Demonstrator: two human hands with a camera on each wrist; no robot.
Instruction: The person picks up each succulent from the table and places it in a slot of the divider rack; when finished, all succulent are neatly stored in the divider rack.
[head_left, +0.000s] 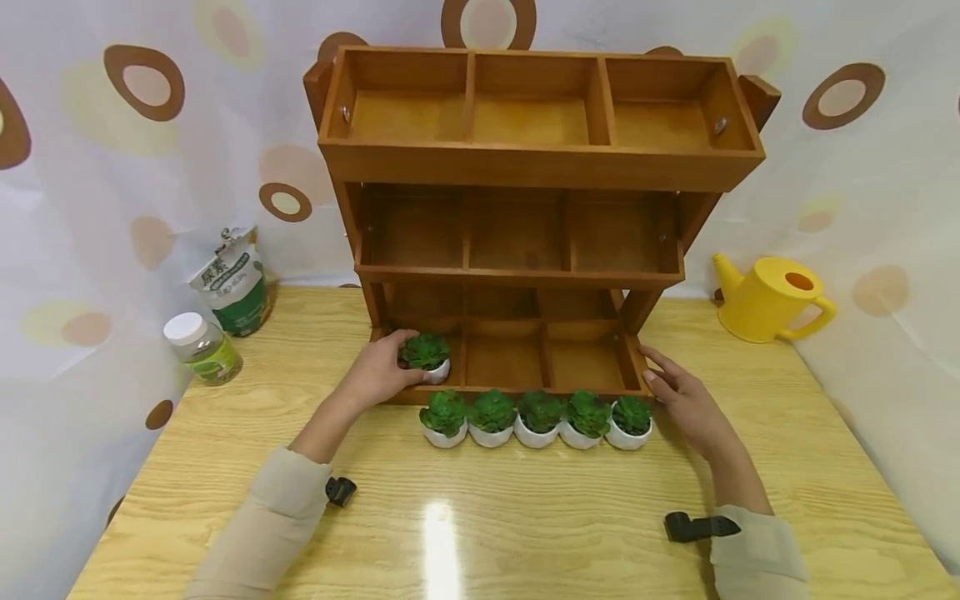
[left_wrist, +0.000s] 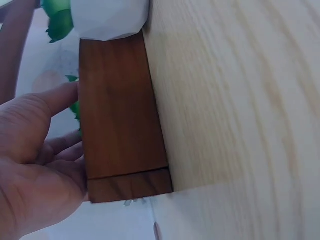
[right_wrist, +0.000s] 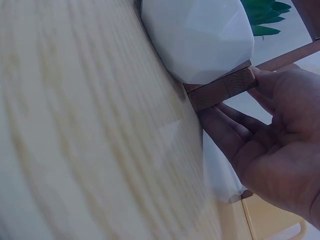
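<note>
My left hand [head_left: 381,368] holds a small potted succulent [head_left: 426,353] in the bottom tier's left compartment, thumb and fingers on either side of it. In the left wrist view the wooden front board hides most of that plant, and some green leaves show past the fingers. My right hand [head_left: 693,410] grips the right front corner of the wooden three-tier shelf [head_left: 542,167], as the right wrist view shows, with the thumb at the upper edge and fingers against the end. Several more succulents in white faceted pots [head_left: 536,435] stand in a row along the shelf's front.
A yellow watering can [head_left: 761,304] stands right of the shelf. To the left are a white-capped jar [head_left: 206,350] and a green-and-white bag [head_left: 238,287]. Each shelf tier has three compartments. A patterned cloth [head_left: 150,208] hangs behind the wood-grain table [head_left: 525,517].
</note>
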